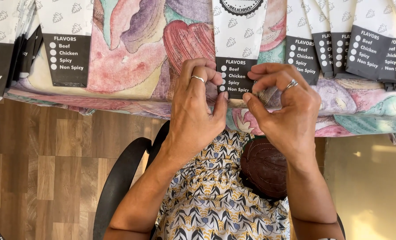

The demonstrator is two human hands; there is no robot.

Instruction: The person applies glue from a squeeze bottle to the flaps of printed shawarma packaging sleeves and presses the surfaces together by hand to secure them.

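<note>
Centrally, at the near edge of the table, both hands meet over one white paper bag (pixel 238 49) with a dark printed panel at its lower end. The bag lies flat on a flowered tablecloth (pixel 136 58), its dark end pointing toward the person and close to the table edge.

The left hand (pixel 197 111) is curled, fingers bent inward, with the fingertips resting at the left side of the dark panel. A ring sits on one finger. The thumb points toward the right hand. Whether this hand pinches anything cannot be told; the fingertips are folded under.

The right hand (pixel 287 111) is likewise curled, also ringed, with thumb and forefinger drawn together at the lower right corner of the dark panel. A small pale item appears between these fingertips, too small to identify. The two hands stand just beside each other, thumbs nearly touching.

Further bags of the same kind lie on the cloth: one single bag (pixel 67 42) to the left, a stack (pixel 5 49) at the far left edge, and an overlapping row (pixel 353 44) to the right.

Below the table edge, the person's patterned garment (pixel 207 200) and a brown rounded object (pixel 264 166) in the lap are visible. A black chair arm (pixel 118 178) curves at the left, above a wooden floor (pixel 38 169).
</note>
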